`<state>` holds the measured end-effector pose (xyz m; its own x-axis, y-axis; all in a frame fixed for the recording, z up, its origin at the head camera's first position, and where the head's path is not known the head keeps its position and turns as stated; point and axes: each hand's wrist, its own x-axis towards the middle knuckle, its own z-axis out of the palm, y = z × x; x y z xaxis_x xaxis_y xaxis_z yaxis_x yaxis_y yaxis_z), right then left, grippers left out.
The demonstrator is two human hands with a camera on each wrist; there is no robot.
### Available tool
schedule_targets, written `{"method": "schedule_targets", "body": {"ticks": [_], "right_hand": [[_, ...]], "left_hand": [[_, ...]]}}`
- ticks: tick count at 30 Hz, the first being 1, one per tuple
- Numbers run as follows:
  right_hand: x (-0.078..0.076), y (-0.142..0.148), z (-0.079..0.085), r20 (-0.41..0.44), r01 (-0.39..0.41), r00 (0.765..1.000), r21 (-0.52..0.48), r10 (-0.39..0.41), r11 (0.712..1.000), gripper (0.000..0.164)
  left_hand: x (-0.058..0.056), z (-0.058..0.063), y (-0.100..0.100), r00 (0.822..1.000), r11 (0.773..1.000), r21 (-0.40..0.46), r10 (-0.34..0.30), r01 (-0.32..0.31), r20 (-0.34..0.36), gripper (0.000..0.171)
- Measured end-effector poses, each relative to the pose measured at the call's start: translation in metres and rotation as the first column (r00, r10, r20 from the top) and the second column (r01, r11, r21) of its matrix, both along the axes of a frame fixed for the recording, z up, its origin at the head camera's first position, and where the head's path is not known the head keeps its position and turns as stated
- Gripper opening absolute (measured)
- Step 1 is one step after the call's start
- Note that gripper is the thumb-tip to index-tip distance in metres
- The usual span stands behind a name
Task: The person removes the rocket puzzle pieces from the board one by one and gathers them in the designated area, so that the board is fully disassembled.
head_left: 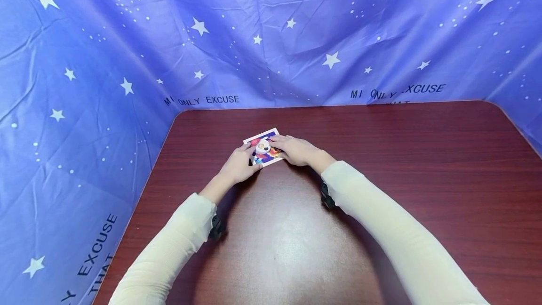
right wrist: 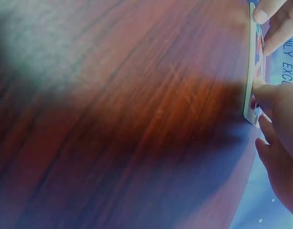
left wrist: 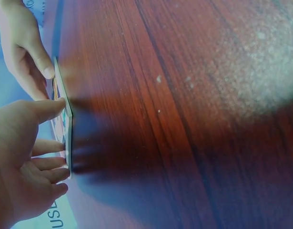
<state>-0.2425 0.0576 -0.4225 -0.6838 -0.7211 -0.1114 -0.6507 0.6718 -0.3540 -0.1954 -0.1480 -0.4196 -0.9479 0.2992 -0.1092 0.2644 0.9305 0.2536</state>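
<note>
A thin picture board (head_left: 270,157) with a white border and a colourful print lies on the table, turned slightly askew. A rounded white shape with dark spots shows at its middle. At its left side, my left hand (head_left: 238,164) touches the board with thumb and fingers spread and fairly straight. From the other side my right hand (head_left: 298,149) reaches in, fingers extended over the board's right part. The left wrist view shows the left fingertips (left wrist: 60,146) along the board's edge. In the right wrist view, the right thumb (right wrist: 264,94) rests at the edge.
The dark red wooden table (head_left: 423,168) has rounded far corners and a bright glare patch in front of the board. Behind and to the left hangs a blue curtain (head_left: 271,60) with white stars and lettering. Dark straps sit at both wrists.
</note>
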Motion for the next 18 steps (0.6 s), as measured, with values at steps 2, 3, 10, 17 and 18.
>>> {"method": "schedule_targets", "body": {"ticks": [2, 3, 10, 17, 18], "right_hand": [[0.002, 0.002, 0.001, -0.004, -0.006, 1.000, -0.003, 0.006, 1.000, 0.048], [0.003, 0.003, 0.001, -0.010, -0.011, 1.000, -0.005, 0.011, 1.000, 0.048], [0.011, 0.013, 0.002, -0.028, -0.012, 1.000, -0.008, 0.012, 1.000, 0.043], [0.025, 0.030, -0.001, 0.010, 0.010, 1.000, -0.043, -0.009, 0.999, 0.046], [0.028, 0.033, -0.002, 0.011, 0.010, 1.000, -0.044, -0.010, 0.999, 0.047]], "left_hand": [[0.001, 0.000, 0.001, 1.000, 1.000, 0.006, -0.007, 0.007, 0.004, 0.068], [0.001, 0.001, 0.001, 1.000, 1.000, 0.010, -0.011, 0.011, 0.009, 0.067], [0.006, 0.001, 0.005, 0.997, 0.999, 0.018, -0.048, 0.047, 0.052, 0.066], [0.013, 0.000, 0.010, 0.993, 0.995, 0.016, -0.102, 0.102, 0.052, 0.067], [0.014, 0.000, 0.011, 0.992, 0.993, 0.017, -0.119, 0.118, 0.049, 0.067]]}}
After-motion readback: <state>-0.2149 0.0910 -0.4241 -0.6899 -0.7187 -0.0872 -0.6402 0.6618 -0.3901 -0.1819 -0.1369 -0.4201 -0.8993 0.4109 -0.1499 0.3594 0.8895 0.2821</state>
